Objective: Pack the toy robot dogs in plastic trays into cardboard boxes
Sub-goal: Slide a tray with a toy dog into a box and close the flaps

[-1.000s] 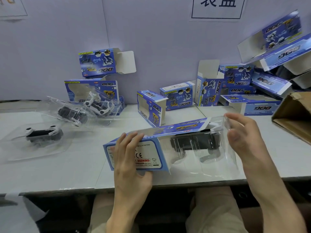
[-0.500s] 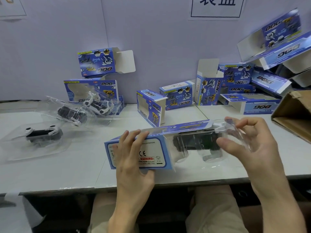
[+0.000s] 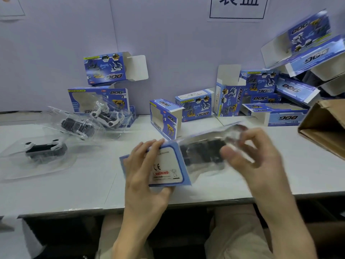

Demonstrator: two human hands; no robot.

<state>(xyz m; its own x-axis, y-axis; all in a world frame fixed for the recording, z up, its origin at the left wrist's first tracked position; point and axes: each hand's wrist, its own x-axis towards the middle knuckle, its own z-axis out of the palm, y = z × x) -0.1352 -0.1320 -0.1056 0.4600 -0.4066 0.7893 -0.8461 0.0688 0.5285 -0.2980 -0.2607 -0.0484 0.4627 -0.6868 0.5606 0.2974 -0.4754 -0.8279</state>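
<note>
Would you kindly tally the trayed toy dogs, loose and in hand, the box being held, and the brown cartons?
Held box: 1
Trayed dog entering it: 1
Loose trayed dogs: 3
Brown carton: 1
Total: 6

Trayed dogs (image 3: 46, 149) left on table (image 3: 74, 193); boxes (image 3: 194, 105) behind, along wall; carton (image 3: 324, 128) right.

Tray (image 3: 211, 152) now deeper inside box (image 3: 168, 165)

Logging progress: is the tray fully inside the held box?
No. The tray still sticks out of the box, right hand gripping it.
</note>
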